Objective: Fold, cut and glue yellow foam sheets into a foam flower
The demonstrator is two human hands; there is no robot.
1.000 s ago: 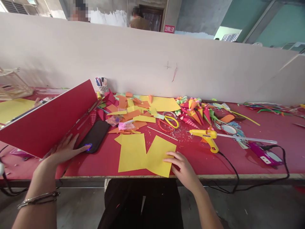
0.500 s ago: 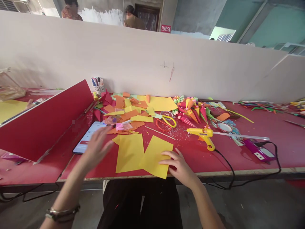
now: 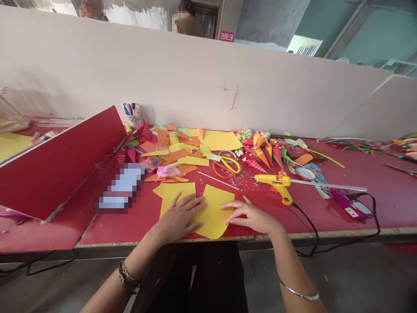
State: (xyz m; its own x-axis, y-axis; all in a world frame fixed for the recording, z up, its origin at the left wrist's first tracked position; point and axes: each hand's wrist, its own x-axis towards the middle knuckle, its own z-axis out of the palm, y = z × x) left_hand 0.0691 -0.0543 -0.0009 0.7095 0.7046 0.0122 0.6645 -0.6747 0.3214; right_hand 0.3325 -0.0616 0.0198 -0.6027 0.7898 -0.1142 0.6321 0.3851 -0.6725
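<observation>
Two yellow paper sheets lie at the table's front edge, the left sheet (image 3: 169,198) beside the right sheet (image 3: 213,213). My left hand (image 3: 180,217) rests flat, fingers spread, across the left sheet and the near edge of the right one. At the right sheet's outer edge is my right hand (image 3: 252,217), its fingers apart and the tips touching the paper. That sheet's lower corner looks slightly curled. Right of this hand lies a yellow glue gun (image 3: 275,184) with a clear glue stick in its back. Yellow-handled scissors (image 3: 232,165) lie beyond the sheets.
A pixelated phone (image 3: 122,187) lies left of the sheets, beside an upright red board (image 3: 74,161). Paper scraps (image 3: 182,152) and small paper cones (image 3: 260,152) crowd the back. A purple power socket (image 3: 353,206) with a black cord sits right. Two people are beyond the partition (image 3: 182,78).
My left hand has moved right and down from above the phone onto the yellow sheets. My right hand stays at the right sheet's edge, whose lower corner now curls.
</observation>
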